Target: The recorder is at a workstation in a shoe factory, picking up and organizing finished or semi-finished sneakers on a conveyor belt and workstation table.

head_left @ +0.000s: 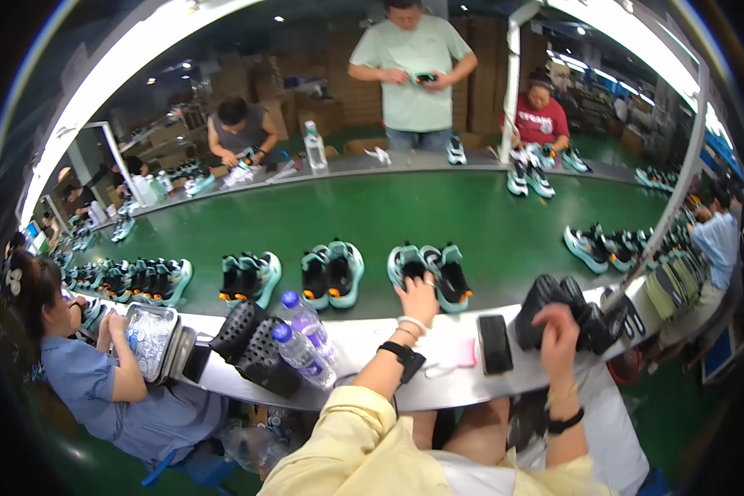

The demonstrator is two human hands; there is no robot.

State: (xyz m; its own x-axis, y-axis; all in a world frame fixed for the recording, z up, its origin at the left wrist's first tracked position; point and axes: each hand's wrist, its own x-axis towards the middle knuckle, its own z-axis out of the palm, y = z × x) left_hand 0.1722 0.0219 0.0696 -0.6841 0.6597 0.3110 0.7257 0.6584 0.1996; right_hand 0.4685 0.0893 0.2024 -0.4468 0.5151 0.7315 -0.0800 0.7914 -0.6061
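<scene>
My left hand [417, 299] reaches forward over the bench edge and grips the near end of a teal-and-black sneaker [405, 263]. The matching sneaker [450, 279], with orange at its near end, stands just to the right on the green belt. My right hand [559, 332] is raised over the bench, slightly blurred, its fingers loosely bent and apart with nothing visible in them. Behind and beside it sit black shoes [546, 307]. Between my hands lie a dark phone [495, 344] and a small pink item [466, 352].
A green conveyor belt [331, 207] carries more sneaker pairs [332, 274]. On the steel ledge stand two water bottles [304, 355], black clogs [256, 347] and a tray [150, 335]. Co-workers sit to my left and across; one person [412, 74] stands opposite. A white post [670, 207] rises at right.
</scene>
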